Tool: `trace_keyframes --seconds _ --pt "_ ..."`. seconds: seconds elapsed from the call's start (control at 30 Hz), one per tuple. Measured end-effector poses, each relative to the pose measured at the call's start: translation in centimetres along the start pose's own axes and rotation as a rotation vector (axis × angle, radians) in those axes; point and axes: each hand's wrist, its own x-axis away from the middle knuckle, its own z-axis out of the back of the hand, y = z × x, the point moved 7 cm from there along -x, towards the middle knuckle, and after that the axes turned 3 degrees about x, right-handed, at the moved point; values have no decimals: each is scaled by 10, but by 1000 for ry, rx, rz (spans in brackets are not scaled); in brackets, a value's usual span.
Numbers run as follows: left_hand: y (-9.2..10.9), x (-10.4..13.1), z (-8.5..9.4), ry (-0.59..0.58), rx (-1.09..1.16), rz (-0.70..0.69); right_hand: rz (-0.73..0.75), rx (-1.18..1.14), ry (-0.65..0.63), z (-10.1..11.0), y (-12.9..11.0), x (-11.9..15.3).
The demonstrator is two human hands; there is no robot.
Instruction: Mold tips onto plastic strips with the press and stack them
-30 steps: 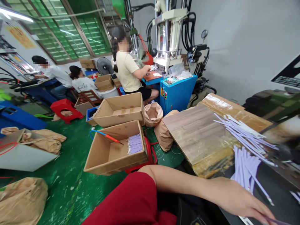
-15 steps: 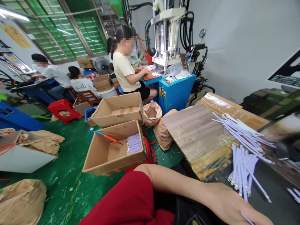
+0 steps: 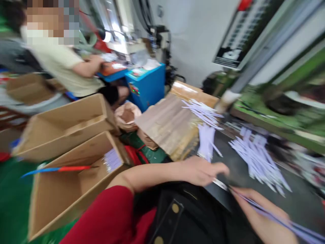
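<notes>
My left hand [image 3: 200, 171] is closed over the dark table edge, its fingers at a small white piece [image 3: 219, 184] that looks like the end of a strip; motion blur hides the exact grip. Close by on the right, my right hand [image 3: 264, 210] pinches thin lavender strips [image 3: 279, 220], whose length trails off towards the lower right corner. Beyond the left hand lies a small bundle of lavender strips [image 3: 206, 140] with pale ends. A larger pile of such strips [image 3: 259, 159] rests on the black tabletop [image 3: 299, 203] beyond the right hand.
More strips [image 3: 203, 113] lie across a wood-patterned board [image 3: 165, 125]. Left of me, an open cardboard box [image 3: 58, 200] holds lavender strips and a red-and-blue tool [image 3: 73, 168]; another box [image 3: 66, 128] stands behind. A co-worker [image 3: 58, 64] sits near a blue cabinet [image 3: 147, 88]. Green machinery [image 3: 284, 118] borders the table.
The view has swung right and down. My right hand and the larger strip pile have come into sight. My left hand appears nearer the middle, close to the right hand.
</notes>
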Motion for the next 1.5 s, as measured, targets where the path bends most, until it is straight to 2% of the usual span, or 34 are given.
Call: trace_keyframes --seconds 0.07,0.17,0.23,0.37,0.53,0.63,0.87,0.97,1.07,1.2,1.27,1.5 --pt "-13 1 -3 88 29 -11 -12 -33 -59 -1 -8 0" --pt "-25 -4 -8 172 -3 -56 -52 -121 -38 1 -11 -11" --pt "-26 -8 -11 186 -35 -78 -79 -159 2 2 -11 -16" --pt "-14 -13 -12 136 -151 -68 -42 -165 44 -1 -18 -15" --pt "-2 -13 -3 60 -271 -48 122 -74 11 -9 -31 -16" --pt "-2 -12 1 43 -299 -24 151 -41 -6 -12 -36 -18" --pt "4 -14 -8 46 -493 -37 189 1 -37 -15 -44 -15" --pt "0 -12 -11 91 -443 -71 142 -75 23 -12 -37 -15" --pt "-10 -4 -11 230 -263 -122 115 -115 84 -8 -34 -14" --pt "-25 11 -12 364 -71 -184 165 2 -30 -11 -41 -14" --pt "-31 17 -13 383 -50 -173 156 79 -91 -13 -41 -15" --pt "-40 23 -16 418 16 -144 110 180 -137 -17 -43 -19"
